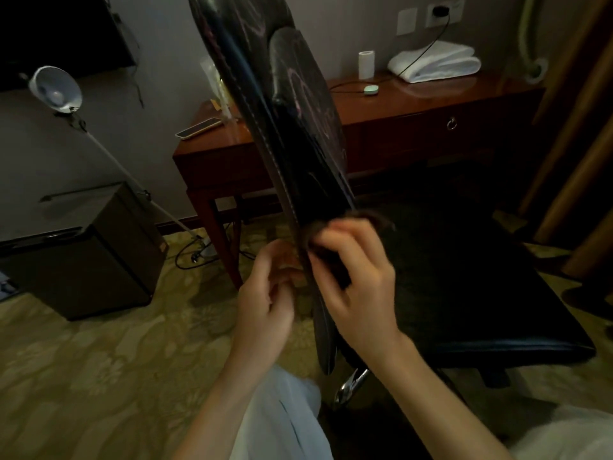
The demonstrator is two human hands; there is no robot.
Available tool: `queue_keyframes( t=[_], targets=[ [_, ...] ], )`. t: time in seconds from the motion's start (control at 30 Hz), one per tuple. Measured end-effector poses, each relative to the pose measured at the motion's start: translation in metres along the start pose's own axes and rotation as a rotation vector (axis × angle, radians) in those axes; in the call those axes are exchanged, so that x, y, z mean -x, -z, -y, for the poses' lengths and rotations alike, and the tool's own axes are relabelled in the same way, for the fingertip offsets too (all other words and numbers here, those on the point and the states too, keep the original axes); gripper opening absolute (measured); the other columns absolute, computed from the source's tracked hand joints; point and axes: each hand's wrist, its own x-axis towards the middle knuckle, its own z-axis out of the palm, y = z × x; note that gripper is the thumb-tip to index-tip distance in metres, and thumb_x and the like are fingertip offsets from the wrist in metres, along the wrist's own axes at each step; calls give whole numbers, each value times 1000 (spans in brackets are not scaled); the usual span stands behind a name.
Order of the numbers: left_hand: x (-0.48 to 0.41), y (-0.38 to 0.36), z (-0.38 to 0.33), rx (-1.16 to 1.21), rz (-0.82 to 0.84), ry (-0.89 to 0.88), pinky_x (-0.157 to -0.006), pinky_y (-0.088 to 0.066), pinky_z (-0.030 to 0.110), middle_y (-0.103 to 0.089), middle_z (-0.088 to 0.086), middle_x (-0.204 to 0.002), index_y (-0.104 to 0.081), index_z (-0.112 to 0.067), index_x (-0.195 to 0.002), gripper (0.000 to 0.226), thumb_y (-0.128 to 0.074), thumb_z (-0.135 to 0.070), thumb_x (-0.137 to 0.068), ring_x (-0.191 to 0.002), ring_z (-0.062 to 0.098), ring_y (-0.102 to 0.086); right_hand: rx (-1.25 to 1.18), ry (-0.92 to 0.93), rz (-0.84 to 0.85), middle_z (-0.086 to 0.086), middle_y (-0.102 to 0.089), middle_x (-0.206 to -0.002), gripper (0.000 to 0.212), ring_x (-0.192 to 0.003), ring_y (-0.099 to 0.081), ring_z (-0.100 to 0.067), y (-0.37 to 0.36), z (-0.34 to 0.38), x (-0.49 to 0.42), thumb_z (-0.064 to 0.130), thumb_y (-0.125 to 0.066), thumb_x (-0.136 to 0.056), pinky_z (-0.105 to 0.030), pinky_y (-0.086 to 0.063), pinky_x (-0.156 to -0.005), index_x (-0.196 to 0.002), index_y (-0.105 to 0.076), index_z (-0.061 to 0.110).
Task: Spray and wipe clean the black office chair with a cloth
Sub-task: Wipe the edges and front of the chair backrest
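The black office chair [464, 277] stands in front of me, seen from its side, its tall backrest [265, 104] rising up the middle of the view and its seat spreading to the right. My right hand [358, 280] grips a dark brown cloth [328, 244] against the front of the lower backrest; the hand is blurred. My left hand [265, 300] sits just behind the backrest's edge with its fingers curled; whether it touches the chair I cannot tell. No spray bottle is in view.
A wooden desk [414, 111] stands behind the chair with a folded white towel [434, 61], a paper roll [366, 64] and a phone [199, 127]. A black cabinet [83, 257] and a tilted white lamp [56, 89] are at left. Patterned carpet covers the floor.
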Motion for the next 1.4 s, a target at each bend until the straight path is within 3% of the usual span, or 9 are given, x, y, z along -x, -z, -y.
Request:
queue_keyframes(
  t=[0.2,0.3,0.37,0.47,0.63,0.83,1.07,1.27,1.4],
  targets=[
    [-1,3,5,-13,11,44,-89,-49,26,-62,-2,-109,-49,-21,-126,46,-41,8,-92,-98,10,-62,31,-273,235,9,-51,-109,18,-102,-53,-10,-6,-49,112,22,-57,-85,-36,-51,-78,-101,-62,16],
    [-1,4,4,1,17,43,-90,-48,26,-63,-2,-109,-50,-21,-125,45,-41,8,-92,-100,10,-62,-28,-361,138,11,-51,-107,18,-101,-53,-4,0,-32,94,23,-56,-84,-24,-49,-82,-100,-63,16],
    [0,4,3,5,9,33,-90,-47,24,-64,-7,-109,-52,-25,-122,46,-41,9,-92,-103,7,-61,-59,-278,-8,5,-53,-110,20,-103,-52,-3,9,-2,49,19,-58,-85,-16,-45,-85,-104,-64,12],
    [-1,3,1,9,4,15,-84,-50,20,-66,-14,-103,-54,-26,-115,50,-37,14,-91,-97,3,-63,-120,-73,-165,-8,-52,-112,24,-106,-53,-13,23,43,-33,11,-60,-87,-23,-46,-88,-109,-62,2],
    [-1,2,3,-5,1,27,-80,-49,14,-67,-8,-95,-55,-17,-117,44,-39,14,-89,-90,3,-64,-114,8,-154,-14,-54,-113,22,-104,-52,-23,7,49,-91,9,-59,-87,-39,-46,-87,-107,-62,-1],
    [-3,3,3,39,30,20,-91,-46,19,-62,-5,-114,-50,-16,-125,47,-39,13,-90,-109,7,-59,9,52,-12,-4,-46,-118,19,-106,-46,-23,-5,-8,7,9,-65,-82,-25,-37,-91,-97,-52,14],
    [1,1,14,76,24,6,-93,-48,30,-64,1,-110,-49,-17,-128,46,-37,10,-93,-102,17,-62,185,-94,202,-3,-44,-118,21,-108,-41,-25,-33,-80,151,18,-59,-80,-17,-27,-98,-98,-49,21],
    [-1,0,21,93,-16,18,-92,-49,30,-63,2,-115,-48,-17,-130,48,-37,11,-92,-104,15,-62,223,-286,419,5,-44,-112,37,-104,-43,-14,-57,-116,245,5,-73,-71,-23,-49,-84,-94,-50,23],
    [10,-4,37,28,-19,74,-85,-53,30,-64,1,-107,-56,-25,-116,43,-39,8,-92,-97,14,-64,82,-563,175,9,-46,-110,33,-102,-52,-7,-42,-101,241,2,-71,-76,-11,-42,-86,-96,-56,23]
  ],
)
